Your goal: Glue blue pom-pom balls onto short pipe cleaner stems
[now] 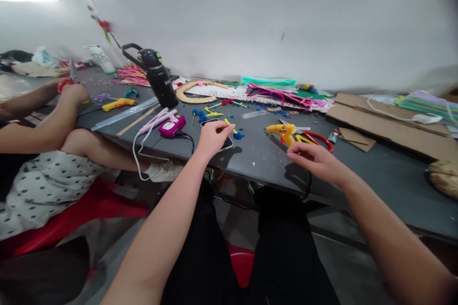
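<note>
My left hand point(213, 139) is closed in a pinch on a yellow pipe cleaner piece point(231, 126). Its lower end meets a tuft of blue fuzzy bits point(238, 136). Under this hand lies a phone point(227, 144), partly covered by my fingers. My right hand point(317, 159) hovers at the table edge, fingers loosely curled and apart, with nothing visible in them. Just beyond its fingertips a yellow hot glue gun point(282, 130) rests on the table, nozzle to the left. Red-handled scissors point(320, 139) lie right of the glue gun.
A black bottle point(159, 81) stands at the back left, near a purple box point(172, 126) with cables. Pipe cleaner bundles point(279, 95) and a tan curved piece point(186, 93) lie along the wall. Cardboard point(386, 124) covers the right side. Another person's hands point(73, 93) work at left.
</note>
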Demonstrator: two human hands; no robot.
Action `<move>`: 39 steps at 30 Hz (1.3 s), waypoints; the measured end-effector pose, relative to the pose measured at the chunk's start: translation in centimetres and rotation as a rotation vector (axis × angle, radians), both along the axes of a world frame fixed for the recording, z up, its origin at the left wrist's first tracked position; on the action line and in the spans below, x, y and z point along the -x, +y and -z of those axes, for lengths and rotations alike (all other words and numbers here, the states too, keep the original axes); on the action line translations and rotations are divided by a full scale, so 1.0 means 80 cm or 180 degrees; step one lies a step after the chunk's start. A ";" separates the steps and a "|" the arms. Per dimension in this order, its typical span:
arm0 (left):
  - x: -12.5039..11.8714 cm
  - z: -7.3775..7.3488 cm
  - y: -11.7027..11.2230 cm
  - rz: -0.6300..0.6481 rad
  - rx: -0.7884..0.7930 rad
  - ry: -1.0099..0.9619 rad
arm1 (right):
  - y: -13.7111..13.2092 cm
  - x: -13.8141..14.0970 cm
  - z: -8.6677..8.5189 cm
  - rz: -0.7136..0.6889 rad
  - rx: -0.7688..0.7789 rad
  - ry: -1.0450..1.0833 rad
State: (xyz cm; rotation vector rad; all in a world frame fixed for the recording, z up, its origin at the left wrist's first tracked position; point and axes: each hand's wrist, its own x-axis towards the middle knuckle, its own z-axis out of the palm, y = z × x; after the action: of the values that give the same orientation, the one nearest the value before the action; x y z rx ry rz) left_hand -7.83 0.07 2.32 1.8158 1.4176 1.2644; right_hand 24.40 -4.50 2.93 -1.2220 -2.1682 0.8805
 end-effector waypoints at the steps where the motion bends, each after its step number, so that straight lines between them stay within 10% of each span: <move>1: -0.002 -0.001 0.000 0.0012 -0.0007 0.0009 | -0.001 -0.014 0.003 0.0166 -0.0209 -0.0004; 4: -0.011 -0.002 0.001 0.0068 -0.0028 0.0005 | 0.008 -0.037 0.013 0.0596 -0.0617 0.0050; 14: -0.037 0.001 0.002 0.0213 -0.0027 0.0048 | 0.057 0.015 0.014 0.0054 0.0108 -0.0422; 24: -0.033 0.002 0.006 -0.0053 -0.0184 0.0313 | 0.026 0.032 0.009 -0.0173 0.0638 0.1160; 39: -0.038 0.001 0.006 0.0041 -0.0345 0.0554 | 0.023 0.034 0.016 -0.0347 0.0544 0.0905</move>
State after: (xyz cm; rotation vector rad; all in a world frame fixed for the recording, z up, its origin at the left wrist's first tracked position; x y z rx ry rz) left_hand -4.81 0.56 2.26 2.0475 1.4502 1.2234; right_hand 21.70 -2.63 1.66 -0.9917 -1.9771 1.2275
